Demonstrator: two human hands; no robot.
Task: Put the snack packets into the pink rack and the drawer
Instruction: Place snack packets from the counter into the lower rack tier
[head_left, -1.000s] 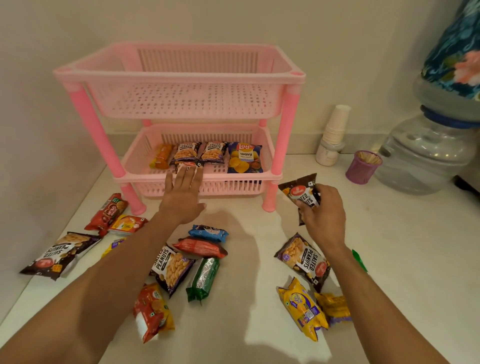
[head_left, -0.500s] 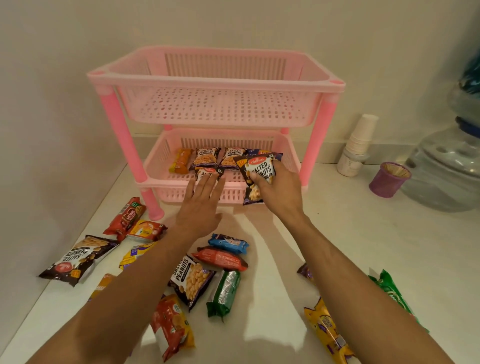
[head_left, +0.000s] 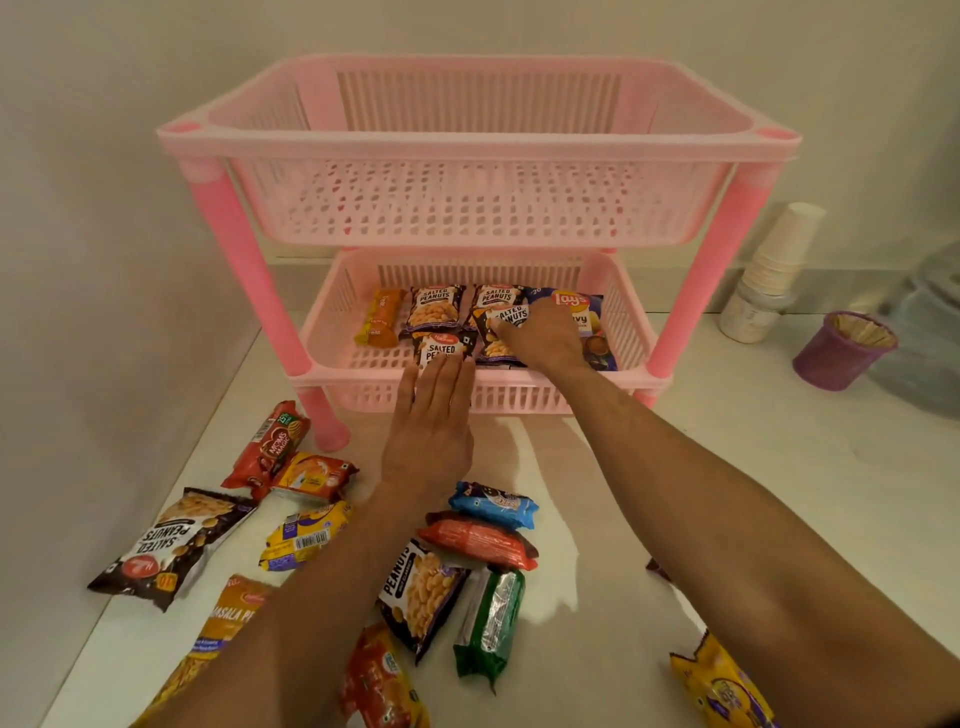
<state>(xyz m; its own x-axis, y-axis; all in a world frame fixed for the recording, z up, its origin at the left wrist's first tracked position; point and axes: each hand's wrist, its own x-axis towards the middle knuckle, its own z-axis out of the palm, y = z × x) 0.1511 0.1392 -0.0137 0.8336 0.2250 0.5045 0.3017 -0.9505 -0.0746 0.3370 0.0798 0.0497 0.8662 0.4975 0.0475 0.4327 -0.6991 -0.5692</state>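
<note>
While the right hand (head_left: 540, 338) pinches a peanut packet (head_left: 501, 332) low in the pink rack (head_left: 332, 332), it should lay it flat beside the left hand (head_left: 431, 415), fingers straight, together.

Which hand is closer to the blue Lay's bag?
Right. The right hand lies partly over the Lay's bag in the lower basket; the left hand rests further left, at the basket's front.

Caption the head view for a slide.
Right hand sets a dark salted-peanuts packet in the pink plastic rack's lower tier.
</note>
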